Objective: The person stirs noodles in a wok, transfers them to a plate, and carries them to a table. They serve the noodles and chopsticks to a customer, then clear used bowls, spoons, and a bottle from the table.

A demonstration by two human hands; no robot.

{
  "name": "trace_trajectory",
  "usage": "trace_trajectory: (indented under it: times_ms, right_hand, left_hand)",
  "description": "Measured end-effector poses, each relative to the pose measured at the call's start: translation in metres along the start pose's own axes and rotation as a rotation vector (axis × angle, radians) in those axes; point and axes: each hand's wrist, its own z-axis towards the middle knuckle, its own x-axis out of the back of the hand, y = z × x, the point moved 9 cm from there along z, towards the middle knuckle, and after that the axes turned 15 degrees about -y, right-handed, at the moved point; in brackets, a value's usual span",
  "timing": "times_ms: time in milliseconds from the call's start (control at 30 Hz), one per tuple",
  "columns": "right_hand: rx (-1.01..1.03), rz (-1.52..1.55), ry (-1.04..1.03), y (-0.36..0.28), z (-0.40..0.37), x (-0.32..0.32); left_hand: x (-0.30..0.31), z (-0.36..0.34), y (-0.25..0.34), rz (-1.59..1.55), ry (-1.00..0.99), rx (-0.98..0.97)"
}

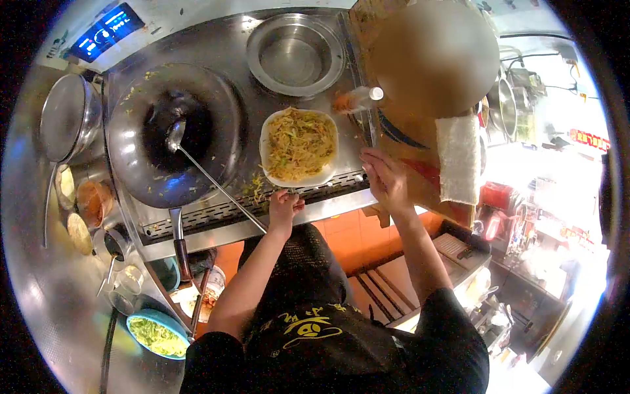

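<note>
A white square dish [265, 152] heaped with fried noodles and shredded vegetables [301, 146] rests on the steel stove top. Just below its near edge is my left hand [285, 211], fingers curled in, with no object visible in them. To the right of the dish, my right hand [387, 178] hovers by the counter's front edge, fingers stretched out and nothing held. A big dark wok [216, 111] sits on the left with a long-handled ladle [176, 136] in it; the ladle's handle passes close to my left forearm.
Behind the dish stands a metal basin [258, 72]. A clear bottle with a white cap [359, 100] is at the right, near cardboard [413, 134] and a white cloth [459, 161]. On the left are a strainer [65, 115], seasoning bowls [95, 203] and a blue bowl of shredded greens [156, 336].
</note>
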Motion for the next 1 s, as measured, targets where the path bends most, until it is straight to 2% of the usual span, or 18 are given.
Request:
trace_trajectory:
  times_ms: [33,67,133,233,367,467,567,667,767,800,900,1000]
  right_hand:
    - [0.032,-0.001,-0.018,-0.007,0.003,0.001]
    - [0.045,-0.051,0.024,-0.014,0.006,0.007]
    - [0.07,-0.149,0.111,-0.028,0.008,0.02]
    - [-0.223,-0.1,-0.19,0.0,-0.001,0.012]
    - [-0.115,-0.034,-0.211,-0.013,0.007,0.022]
    - [-0.018,-0.005,-0.168,-0.013,0.007,0.023]
    - [-0.037,-0.057,-0.239,-0.006,0.01,0.006]
    - [0.063,-0.146,-0.271,-0.015,0.016,-0.023]
    - [0.094,-0.217,-0.39,-0.022,0.007,-0.058]
    - [0.15,-0.159,-0.365,-0.029,0.003,-0.061]
    - [0.193,-0.16,-0.314,-0.043,-0.001,-0.057]
    - [0.144,-0.15,-0.346,-0.036,0.001,-0.048]
  left_hand:
    - [0.0,0.007,-0.001,-0.016,-0.028,-0.016]
    - [-0.01,0.001,0.015,0.006,0.02,-0.042]
    - [-0.007,0.014,0.015,-0.013,-0.045,-0.088]
    - [-0.008,0.019,0.026,-0.015,-0.098,-0.163]
    - [-0.006,0.022,0.027,-0.042,-0.089,-0.253]
    - [-0.005,0.025,0.025,-0.077,-0.075,-0.234]
    - [-0.006,0.021,0.027,-0.082,-0.053,-0.209]
    - [-0.014,0.016,0.035,-0.099,-0.081,-0.247]
    - [-0.015,0.013,0.036,-0.082,-0.058,-0.243]
    - [-0.015,0.013,0.036,-0.08,-0.058,-0.243]
    - [-0.011,0.018,0.032,-0.072,-0.064,-0.233]
    - [-0.007,0.022,0.025,-0.081,-0.068,-0.229]
